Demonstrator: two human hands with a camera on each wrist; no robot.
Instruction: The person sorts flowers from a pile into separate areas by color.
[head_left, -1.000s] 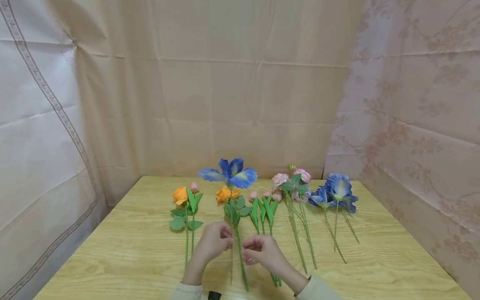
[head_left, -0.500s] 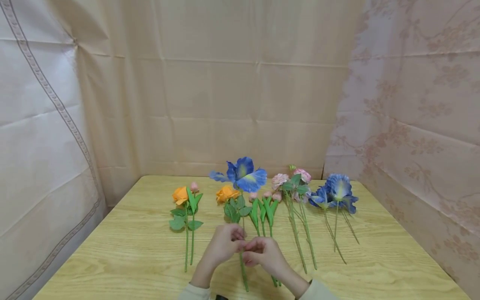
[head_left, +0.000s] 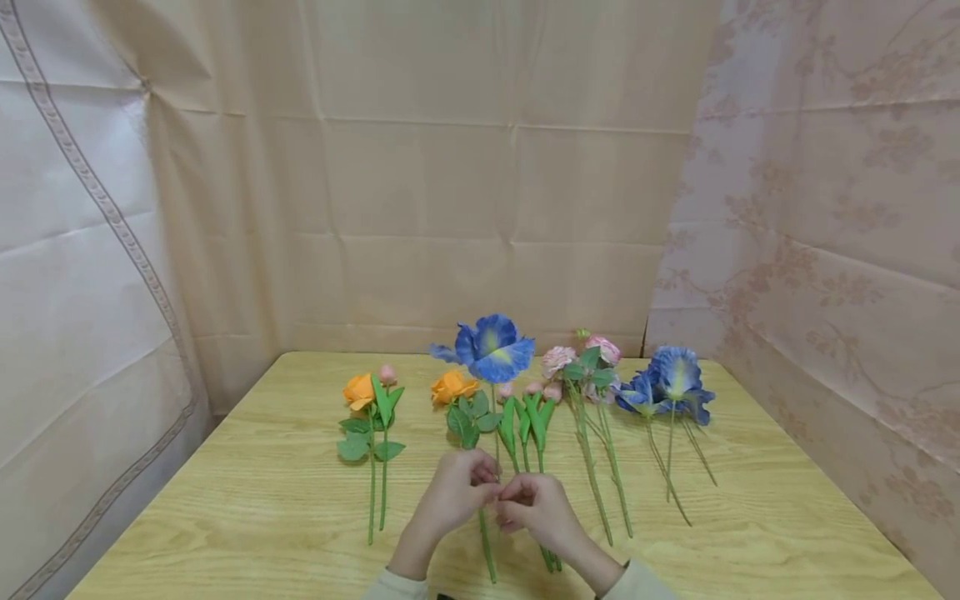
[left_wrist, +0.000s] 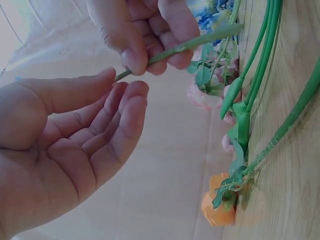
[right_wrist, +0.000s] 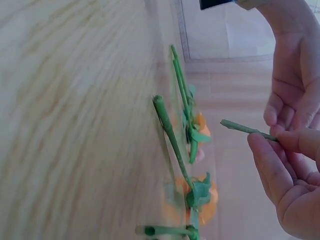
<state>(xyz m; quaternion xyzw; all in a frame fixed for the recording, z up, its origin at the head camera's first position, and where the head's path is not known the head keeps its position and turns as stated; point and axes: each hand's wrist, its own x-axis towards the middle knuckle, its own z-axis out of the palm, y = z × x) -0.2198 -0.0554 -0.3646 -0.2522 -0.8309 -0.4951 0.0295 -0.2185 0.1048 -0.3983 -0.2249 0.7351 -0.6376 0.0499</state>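
Observation:
A blue artificial iris with a yellow-tinged centre stands upright above the table, its thin green stem running down between my hands. My left hand pinches that stem between thumb and fingertips. Just below, my right hand pinches the same stem; the two hands nearly touch. In the left wrist view the stem's lower end sticks out past the right hand's fingers. Beneath the hands lies an orange rose with green leaves, its stem partly covered by the left hand.
Several pink tulips lie just right of the orange rose. Farther right are pink flowers and more blue irises. On the left, another orange rose lies beside a single pink tulip. Curtains surround the wooden table.
The left hand has carried the iris to the right. The right hand, apart from the iris stem a second ago, now pinches it next to the left hand.

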